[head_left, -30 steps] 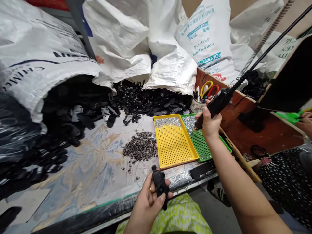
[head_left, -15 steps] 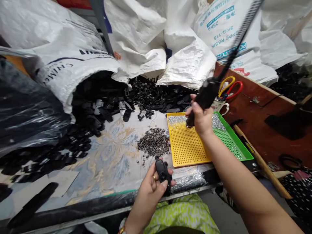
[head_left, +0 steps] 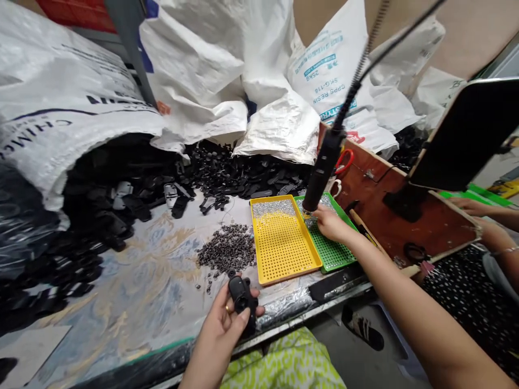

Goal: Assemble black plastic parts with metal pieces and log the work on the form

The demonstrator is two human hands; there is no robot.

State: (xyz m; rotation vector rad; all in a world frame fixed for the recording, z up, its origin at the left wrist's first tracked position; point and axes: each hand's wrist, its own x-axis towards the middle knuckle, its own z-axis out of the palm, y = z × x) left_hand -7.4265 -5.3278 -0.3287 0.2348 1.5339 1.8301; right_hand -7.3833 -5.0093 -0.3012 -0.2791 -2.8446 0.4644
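My left hand (head_left: 227,324) is closed around a black plastic part (head_left: 239,292) with rounded ends, held above the table's front edge. My right hand (head_left: 333,224) reaches over the green perforated tray (head_left: 336,254), its fingers drawn together by the small silver screws (head_left: 326,202) at the far end. What the fingertips pinch, if anything, cannot be made out. A black electric screwdriver (head_left: 323,170) hangs upright from a coiled cord just in front of those fingers, apart from the palm. Beside the green tray lies a yellow perforated tray (head_left: 284,243), also with silver screws at its far end.
Small dark metal pieces (head_left: 227,247) lie heaped left of the yellow tray. Black plastic parts (head_left: 259,181) spill from white sacks (head_left: 203,65) behind. A dark-screened device (head_left: 470,135) stands at right, near another person's arm (head_left: 500,237). Red-handled scissors (head_left: 344,161) stand behind the trays.
My right hand has let go of the screwdriver, which now hangs upright, and moved to the screws in the green tray. My left hand keeps its part. The view has swung right.
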